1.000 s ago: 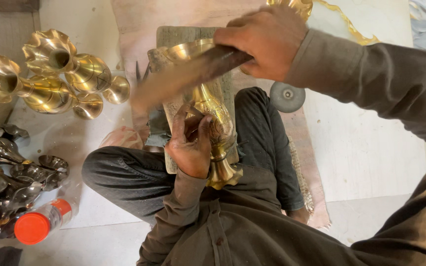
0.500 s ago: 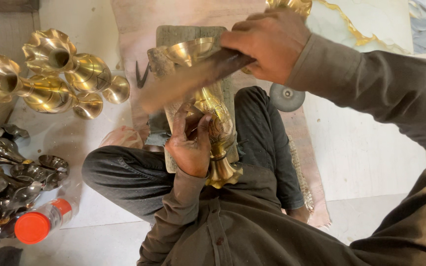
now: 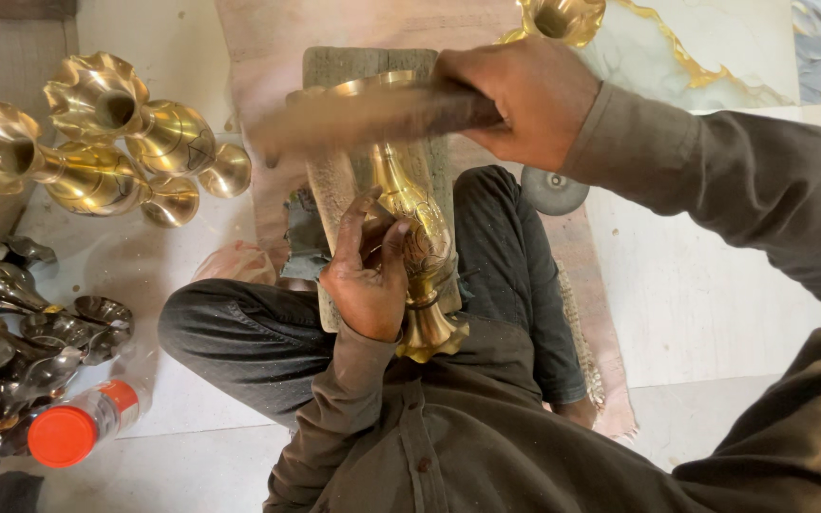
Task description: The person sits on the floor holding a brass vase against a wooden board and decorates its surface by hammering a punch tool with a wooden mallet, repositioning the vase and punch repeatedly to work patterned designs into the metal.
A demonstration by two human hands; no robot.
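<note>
A tall brass vase (image 3: 417,228) lies on a wooden block (image 3: 339,71) over my lap, its foot toward my body. My left hand (image 3: 368,275) grips the vase's body and pins it to the block. My right hand (image 3: 515,100) is closed on a long wooden-handled tool (image 3: 353,119), blurred with motion, held across the vase's upper part. The tool's working end is too blurred to make out.
Shiny brass vases (image 3: 97,142) lie on the floor at the left, and darker unpolished ones (image 3: 11,332) sit below them. A bottle with a red cap (image 3: 73,432) lies at lower left. A round grey disc (image 3: 555,190) rests right of my knee. Another brass piece (image 3: 563,17) is at the top.
My right hand has swung the tool from tilted to nearly level across the vase, shifting slightly right. My left hand and the vase have stayed put.
</note>
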